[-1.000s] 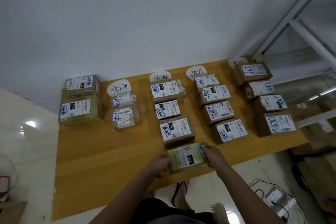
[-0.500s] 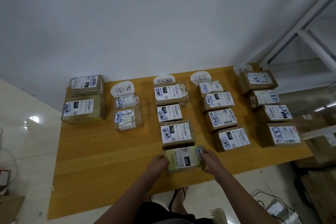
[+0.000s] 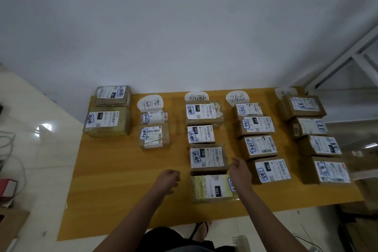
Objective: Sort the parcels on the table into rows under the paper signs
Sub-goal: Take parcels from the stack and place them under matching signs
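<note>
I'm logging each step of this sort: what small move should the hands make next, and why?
Probably draw both hands back from the table. The 220 parcel already lies flat at the near end of the third row from the left, just nearer than that row's 150 parcel, and neither the left hand nor the right hand grips it; both hover by it.

Brown cardboard parcels (image 3: 260, 127) with white labels are lying flat in rows below white handwritten paper signs (image 3: 150, 103) at the table's (image 3: 114, 180) far edge. The parcel marked 220 (image 3: 212, 188), partly yellow-green on top, is sitting last in the second sign's row, right against its neighbour.
</note>
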